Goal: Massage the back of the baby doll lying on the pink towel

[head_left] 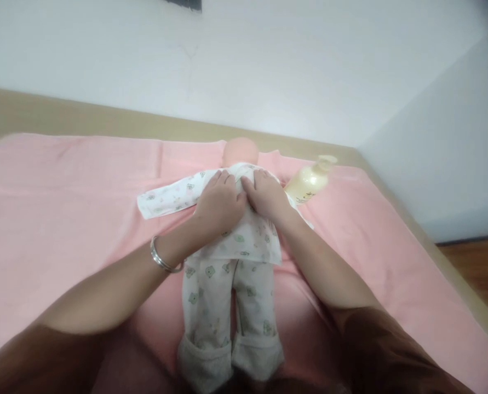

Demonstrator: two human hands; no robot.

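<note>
So the baby doll in the white printed cotton shirt and trousers (pixel 231 257) is lying face down on the pink towel-like sheet (pixel 63 219), bald head away from me, feet nearest the camera. My left hand (pixel 219 205) is flat on the doll's upper back, fingers spread and pressing the fabric, not really gripping anything. My right hand (pixel 266 197) sits just beside it, also laid open on the shirt, thumbs of the two nearly touching in the middle. There might be a small fold of cloth pinched under the right fingers, but the view is too soft to say for sure.

A silver bangle (pixel 164 260) is around my left wrist. One shirt sleeve sticks out flat past the left hand. Just beyond the right hand, a pale yellow plastic pump bottle (pixel 309 183) lies on its side on the sheet, close to the doll's shoulder. Past the sheet is a tan wooden bed edge (pixel 104 123), then the white wall (pixel 268 65).
</note>
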